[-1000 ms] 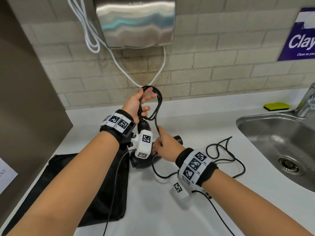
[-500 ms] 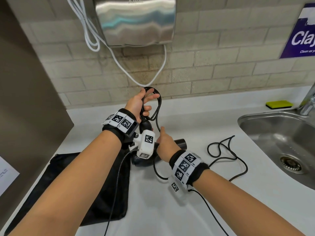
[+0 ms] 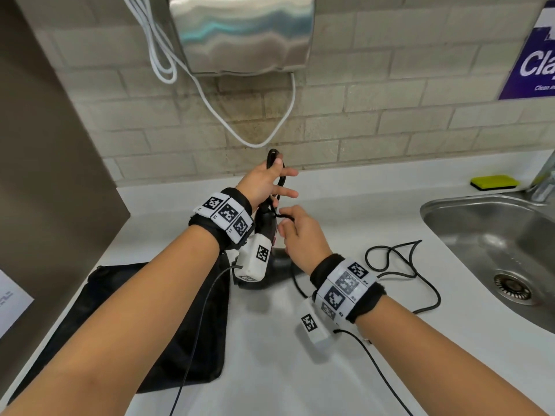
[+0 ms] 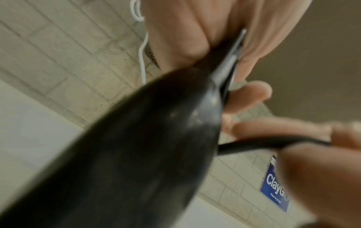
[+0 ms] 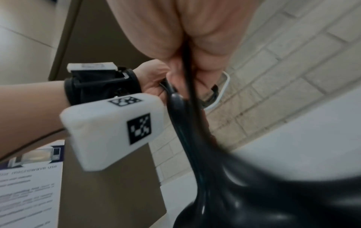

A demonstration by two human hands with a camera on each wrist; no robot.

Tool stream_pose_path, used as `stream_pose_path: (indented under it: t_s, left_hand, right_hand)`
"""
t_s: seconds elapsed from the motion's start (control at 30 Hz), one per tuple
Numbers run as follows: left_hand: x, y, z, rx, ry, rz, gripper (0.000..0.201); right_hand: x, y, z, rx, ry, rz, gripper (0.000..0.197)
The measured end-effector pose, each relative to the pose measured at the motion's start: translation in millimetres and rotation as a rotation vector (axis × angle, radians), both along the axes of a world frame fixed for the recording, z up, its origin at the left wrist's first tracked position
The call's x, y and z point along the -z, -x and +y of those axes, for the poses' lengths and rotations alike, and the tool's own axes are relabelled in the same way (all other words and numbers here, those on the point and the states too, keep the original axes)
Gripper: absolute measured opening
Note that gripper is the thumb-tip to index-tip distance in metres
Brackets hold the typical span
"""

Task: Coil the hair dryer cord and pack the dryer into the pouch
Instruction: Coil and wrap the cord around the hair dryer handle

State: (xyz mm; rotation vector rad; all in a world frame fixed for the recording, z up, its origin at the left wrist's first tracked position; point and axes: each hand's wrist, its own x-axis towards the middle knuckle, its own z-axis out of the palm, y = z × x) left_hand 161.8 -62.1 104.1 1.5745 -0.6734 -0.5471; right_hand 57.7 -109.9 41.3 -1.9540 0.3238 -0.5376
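The black hair dryer (image 3: 271, 259) stands on the white counter, handle up. My left hand (image 3: 264, 184) grips the handle (image 4: 228, 61) together with a few loops of the black cord (image 3: 274, 163), two fingers sticking out. Just right of it, my right hand (image 3: 297, 232) pinches a strand of cord (image 4: 273, 142) close to the left hand. That strand (image 5: 187, 77) runs down from the right fingers to the dryer body (image 5: 273, 200). Loose cord (image 3: 399, 265) lies on the counter to the right. The black pouch (image 3: 144, 325) lies flat under my left forearm.
A steel sink (image 3: 495, 250) is set in the counter (image 3: 375, 187) at the right, with a yellow sponge (image 3: 495, 181) behind it. A steel wall unit (image 3: 243, 31) with a white cable (image 3: 255, 139) hangs above. A brown panel (image 3: 45, 175) closes the left side.
My right hand has risen from the counter with the cord strand up to the left hand. The cord loop in the left hand looks narrower and tighter.
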Motion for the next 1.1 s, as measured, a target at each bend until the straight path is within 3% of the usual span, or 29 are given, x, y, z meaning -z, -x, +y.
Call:
stream_pose_path:
  t_s: [0.2,0.33,0.47,0.63,0.7,0.83,0.93,1.1]
  left_hand:
    - [-2,2,-1,0.070,-0.123,-0.091,0.047]
    - [3,-4,-1,0.078,-0.146,-0.107,0.051]
    - [5,-3,1,0.145,-0.128,-0.015,0.043]
    - [0,1,8,0.109,-0.215,-0.165,0.045]
    - [0,5,9,0.140,-0.164,-0.096,0.042]
    - [2,5,9,0.214,-0.063,0.056,0.054]
    - [2,4,8,0.325,-0.123,0.118,0.063]
    - [0,8,7,0.415,-0.172,0.077,0.062]
  right_hand:
    - [-22,3,-15,-0.155,0.276,-0.009,0.030]
    - [-32,2,-22,-0.242,0.411,0.004,0.012]
    - [-41,-2,-20,-0.223,0.422,-0.061,0.009]
    - [-44,-5,-20,-0.221,0.342,-0.100,0.009]
    - [-50,-7,-20,-0.168,0.319,-0.118,0.006]
    - [-61,-11,-30,0.001,0.347,-0.201,0.024]
    - [-68,-13,-48,0.059,0.305,-0.197,0.031]
    - [-67,-16,-69,0.006,0.385,-0.141,0.017]
